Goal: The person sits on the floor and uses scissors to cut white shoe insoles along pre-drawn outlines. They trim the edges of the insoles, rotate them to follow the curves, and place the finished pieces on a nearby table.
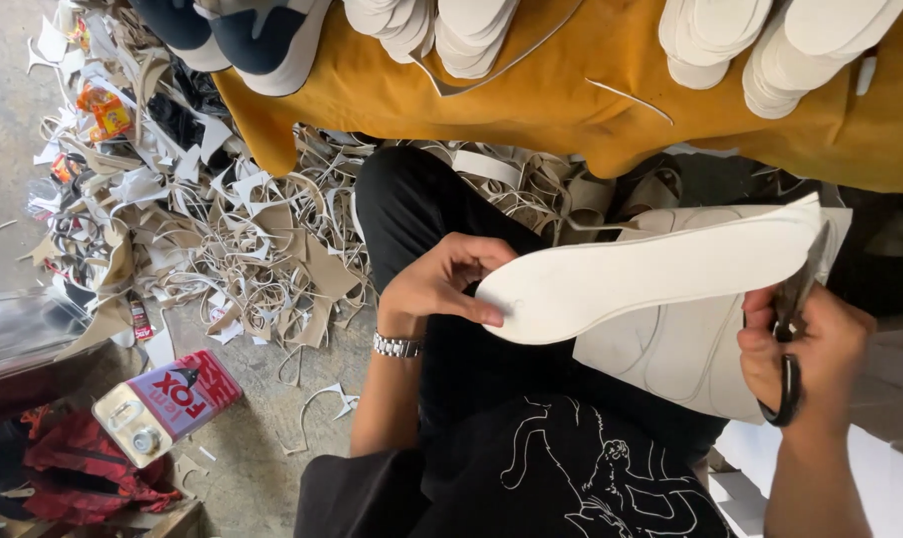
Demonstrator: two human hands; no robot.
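A white foot-shaped sole cutout [650, 279] was pinched at its nine-o'clock end by the left hand [441, 284]; black-handled scissors [795, 329] were gripped by the right hand [810, 349] at three o'clock.

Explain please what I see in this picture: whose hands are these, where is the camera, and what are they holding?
The one picture comes from a camera on a person's head, looking down at their own lap. The left hand grips a white sole-shaped sheet at its rounded end. The right hand holds scissors at the other end. Below the sheet lies a pale board with drawn outlines. Cut scraps cover the floor, and stacked white insoles rest on a yellow cloth.
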